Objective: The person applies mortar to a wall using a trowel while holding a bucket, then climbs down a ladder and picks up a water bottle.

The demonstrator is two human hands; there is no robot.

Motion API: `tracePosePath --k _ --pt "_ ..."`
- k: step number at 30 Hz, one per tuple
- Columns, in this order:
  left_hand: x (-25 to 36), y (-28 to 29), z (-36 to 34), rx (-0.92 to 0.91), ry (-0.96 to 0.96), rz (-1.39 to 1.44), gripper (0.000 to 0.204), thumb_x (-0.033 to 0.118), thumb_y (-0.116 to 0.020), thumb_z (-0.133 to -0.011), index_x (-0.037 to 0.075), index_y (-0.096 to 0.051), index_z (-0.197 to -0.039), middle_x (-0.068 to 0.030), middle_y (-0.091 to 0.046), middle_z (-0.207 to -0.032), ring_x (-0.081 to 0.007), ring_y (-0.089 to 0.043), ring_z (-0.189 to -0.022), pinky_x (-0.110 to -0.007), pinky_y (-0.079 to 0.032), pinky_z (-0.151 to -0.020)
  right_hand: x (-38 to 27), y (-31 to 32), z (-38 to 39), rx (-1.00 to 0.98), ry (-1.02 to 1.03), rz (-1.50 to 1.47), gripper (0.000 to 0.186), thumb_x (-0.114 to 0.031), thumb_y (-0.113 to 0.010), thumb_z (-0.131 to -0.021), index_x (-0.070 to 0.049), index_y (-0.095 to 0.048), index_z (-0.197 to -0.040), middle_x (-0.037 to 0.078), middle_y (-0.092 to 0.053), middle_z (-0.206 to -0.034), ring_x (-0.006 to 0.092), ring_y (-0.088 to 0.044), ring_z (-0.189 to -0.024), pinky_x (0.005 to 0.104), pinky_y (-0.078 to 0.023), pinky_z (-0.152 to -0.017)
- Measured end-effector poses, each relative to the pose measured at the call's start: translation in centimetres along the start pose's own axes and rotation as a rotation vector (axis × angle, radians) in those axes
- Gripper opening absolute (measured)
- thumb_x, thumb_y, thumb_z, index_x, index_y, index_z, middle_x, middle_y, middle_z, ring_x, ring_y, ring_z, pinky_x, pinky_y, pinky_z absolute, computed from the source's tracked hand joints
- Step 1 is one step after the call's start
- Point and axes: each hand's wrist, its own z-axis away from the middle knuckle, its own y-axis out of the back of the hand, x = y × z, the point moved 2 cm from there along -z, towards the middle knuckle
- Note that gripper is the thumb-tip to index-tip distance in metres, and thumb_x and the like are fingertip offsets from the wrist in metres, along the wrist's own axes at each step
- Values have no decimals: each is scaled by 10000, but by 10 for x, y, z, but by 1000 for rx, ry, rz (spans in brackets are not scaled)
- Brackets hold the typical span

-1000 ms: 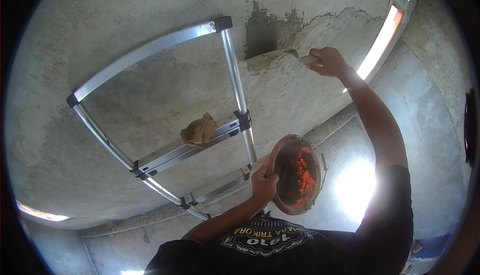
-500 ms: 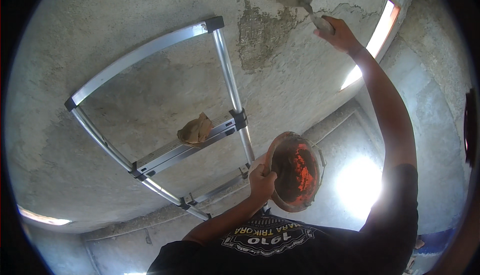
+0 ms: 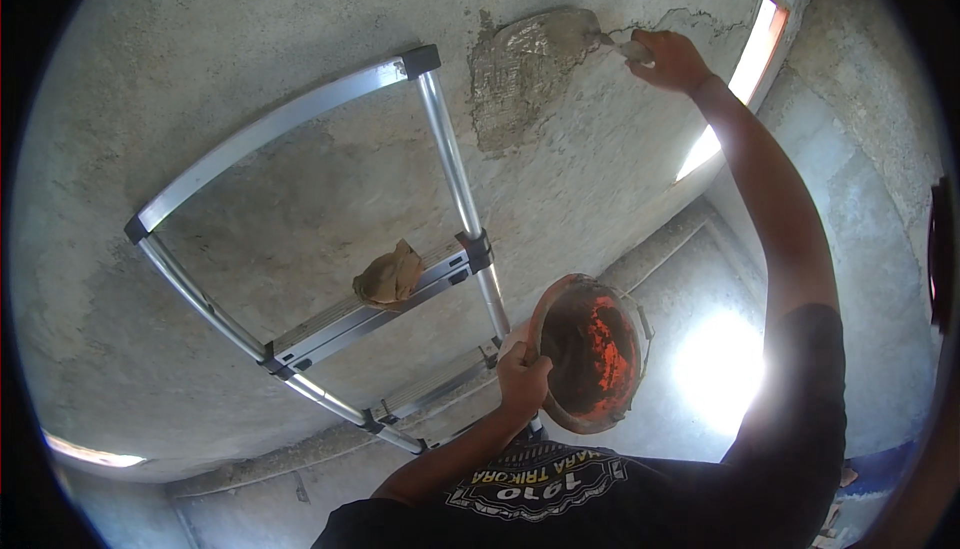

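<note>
My right hand [image 3: 668,61], raised high, grips the handle of a trowel [image 3: 577,31]. The blade lies against the wall over the upper part of a rough, damp-looking mortar patch [image 3: 510,99]. Low in front of my chest, my left hand [image 3: 524,384] clasps the rim of a round bucket [image 3: 610,349], thumb over the edge. The bucket is tilted so its inside shows, with orange walls smeared by dark grey mortar. Its wire handle hangs on the right side. How much mortar lies in it I cannot tell.
An aluminium ladder [image 3: 450,149] leans at the wall, left of the patch. On one of its rungs sits a crumpled brown paper-like bag [image 3: 390,277]. A crack runs along the wall right of the patch, near a narrow bright window opening [image 3: 757,49]. Strong glare comes from the lower right.
My right hand has brought the trowel down from above the patch onto the wall, the blade now over the patch. My left hand still holds the bucket in nearly the same place.
</note>
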Motion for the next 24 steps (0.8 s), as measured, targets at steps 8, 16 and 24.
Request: tracePosePath --k 8,16,24 --pt "2 2 -2 -30 -10 -49 53 -11 -593 -752 14 -548 -762 13 -531 -687 -65 -479 -596 -241 -391 -532 36 56 -37 468 -127 -72 289 -295 -691 -789 -82 -643 -979 189 -635 -708 396 -629 -685 439 -515 -665" --pt "3 4 1 -12 -15 -29 172 69 -637 -719 12 -485 -660 -45 -489 -593 -137 -480 -547 -326 -379 -512 1 -3 -4 17 -16 138 371 -407 -734 -687 -113 -681 -906 132 -700 -865 353 -664 -871 454 -544 -781" --pt "16 8 3 -20 34 -91 142 69 -647 -715 1 -524 -696 -52 -512 -606 -135 -494 -561 -320 -385 -521 15 21 -22 71 -399 85 340 -415 -711 -717 -106 -705 -860 143 -704 -837 351 -676 -840 458 -555 -767"
